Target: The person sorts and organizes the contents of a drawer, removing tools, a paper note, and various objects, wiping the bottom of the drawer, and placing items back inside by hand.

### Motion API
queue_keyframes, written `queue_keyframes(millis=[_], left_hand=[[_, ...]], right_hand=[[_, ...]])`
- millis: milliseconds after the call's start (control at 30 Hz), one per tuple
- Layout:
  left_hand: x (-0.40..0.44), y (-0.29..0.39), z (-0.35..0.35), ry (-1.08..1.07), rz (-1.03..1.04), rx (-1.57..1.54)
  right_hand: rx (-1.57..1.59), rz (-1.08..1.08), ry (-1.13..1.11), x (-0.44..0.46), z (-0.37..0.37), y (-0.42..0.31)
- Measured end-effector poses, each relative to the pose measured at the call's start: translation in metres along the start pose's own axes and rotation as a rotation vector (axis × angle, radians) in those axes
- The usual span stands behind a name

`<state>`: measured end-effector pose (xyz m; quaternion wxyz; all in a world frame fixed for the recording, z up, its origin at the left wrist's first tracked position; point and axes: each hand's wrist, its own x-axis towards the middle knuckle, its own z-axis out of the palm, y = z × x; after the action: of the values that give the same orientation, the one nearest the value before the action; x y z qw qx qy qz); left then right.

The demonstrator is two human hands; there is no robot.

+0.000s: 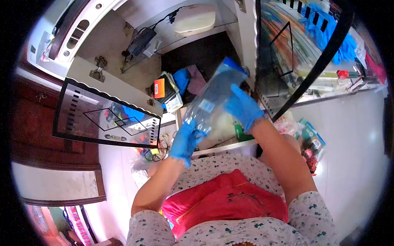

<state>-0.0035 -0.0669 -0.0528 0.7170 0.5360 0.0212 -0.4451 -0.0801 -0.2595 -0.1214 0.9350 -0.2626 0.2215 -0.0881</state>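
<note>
A long clear plastic package with a dark upper part and a blue top end is held up in front of the open cabinet. My left hand, in a blue glove, is closed round its lower end. My right hand, also gloved in blue, is at the package's right side with its fingers extended; whether they touch it is hard to tell. Behind the package, on the cabinet's lower level, are an orange-labelled box, a blue item and a pinkish cloth. A red cloth lies across my lap.
A glass shelf above holds a white container and a black adapter. Framed glass doors stand open at left and right. Tangled cables and plastic packets lie on the floor either side of my lap.
</note>
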Motion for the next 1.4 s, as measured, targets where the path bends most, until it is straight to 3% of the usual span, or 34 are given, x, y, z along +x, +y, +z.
queue_keyframes(millis=[33,133,200,333,400,733,800,833,900,933,967,1033,1100,1133,1200,1233,1300,1333,1400], left_hand=[[-0.009,-0.007,-0.016,-0.002,-0.001,0.003],[-0.032,-0.013,-0.06,-0.048,0.119,0.247],[-0.049,-0.009,-0.077,-0.024,0.201,0.311],[-0.057,-0.007,-0.098,0.022,0.263,0.316],[-0.056,-0.007,-0.097,0.028,0.272,0.289],[-0.051,-0.007,-0.099,-0.013,0.329,0.154],[-0.061,-0.005,-0.095,0.195,0.38,0.489],[-0.063,-0.002,-0.088,0.189,0.376,0.492],[-0.066,0.003,-0.075,0.068,1.151,1.071],[-0.064,0.006,-0.076,0.005,1.23,1.069],[-0.065,0.008,-0.074,0.007,1.229,1.072],[-0.068,0.013,-0.066,0.094,0.674,0.397],[-0.067,0.022,-0.068,0.101,0.7,0.488],[-0.068,0.025,-0.069,0.141,0.973,0.961],[-0.058,0.021,-0.078,0.113,0.716,0.448],[-0.055,0.022,-0.084,0.113,0.711,0.444],[-0.05,0.034,-0.089,0.081,1.465,1.709],[-0.048,0.035,-0.087,0.08,1.464,1.702],[-0.048,0.038,-0.082,-0.073,1.247,1.919]], right_hand=[[0.029,-0.034,-0.158,0.012,-0.013,0.005],[0.293,-0.098,-0.028,-0.012,0.025,-0.013],[-0.065,-0.213,0.024,-0.035,0.04,-0.022],[-0.088,-0.224,0.022,-0.043,0.054,-0.013],[-0.373,-0.334,-0.007,-0.045,0.049,-0.013],[-0.098,-0.282,-0.045,-0.039,0.039,-0.014],[-0.109,-0.249,0.016,-0.029,0.028,-0.013],[-0.106,-0.251,0.022,-0.024,0.022,-0.015],[0.309,-0.058,-0.281,-0.015,0.017,-0.018],[0.29,-0.015,-0.254,-0.05,0.047,-0.028],[0.291,-0.013,-0.256,-0.045,0.043,-0.025],[0.129,-0.073,-0.297,-0.037,0.037,-0.021],[0.095,-0.083,-0.336,-0.036,0.033,-0.02],[0.006,-0.089,-0.325,-0.035,0.032,-0.019],[-0.084,-0.098,-0.316,-0.036,0.034,-0.02],[-0.112,-0.117,-0.333,-0.039,0.036,-0.023],[-0.141,-0.139,-0.352,-0.04,0.036,-0.025],[-0.147,-0.144,-0.349,-0.039,0.032,-0.027],[-0.149,-0.146,-0.345,-0.037,0.028,-0.028]])
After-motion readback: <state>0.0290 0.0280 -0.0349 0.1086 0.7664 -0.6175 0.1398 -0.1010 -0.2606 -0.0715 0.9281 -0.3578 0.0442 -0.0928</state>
